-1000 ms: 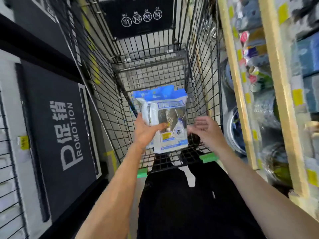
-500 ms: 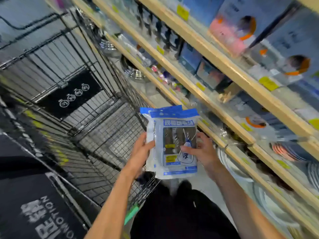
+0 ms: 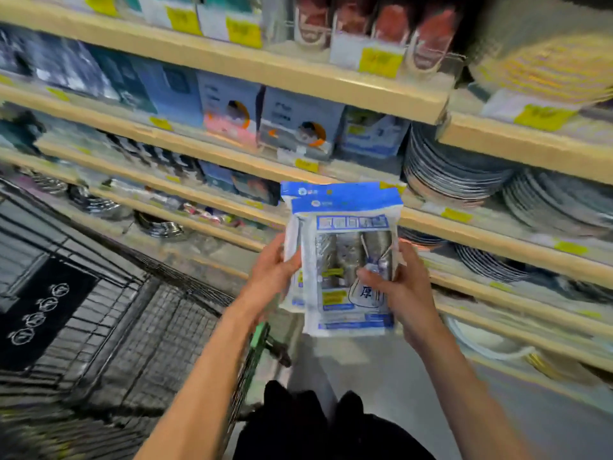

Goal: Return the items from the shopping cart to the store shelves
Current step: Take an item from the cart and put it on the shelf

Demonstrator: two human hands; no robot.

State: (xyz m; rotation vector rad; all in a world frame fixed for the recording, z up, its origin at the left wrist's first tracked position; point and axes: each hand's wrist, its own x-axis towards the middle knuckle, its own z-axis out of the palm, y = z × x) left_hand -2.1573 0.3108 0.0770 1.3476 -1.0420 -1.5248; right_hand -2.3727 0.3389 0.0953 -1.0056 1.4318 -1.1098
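Note:
Two stacked blue-and-white packs [image 3: 345, 247] with blue header cards and silvery rolls inside are held upright in front of the wooden store shelves [image 3: 258, 66]. My left hand [image 3: 270, 273] grips the left edge of the packs, thumb on the front. My right hand [image 3: 398, 288] grips the right edge lower down, thumb across the front label. The black wire shopping cart [image 3: 142, 330] lies at lower left, its basket looking bare where I can see it.
The shelves carry blue boxed goods [image 3: 298, 124], stacks of metal plates [image 3: 464, 174] at right, steel bowls [image 3: 159, 227] on a lower tier and yellow price tags. Grey floor runs below the shelves. My dark trousers show at the bottom.
The packs came up out of the cart, and my right hand took hold of them beside the left. The view swung right from the cart to face the shelves.

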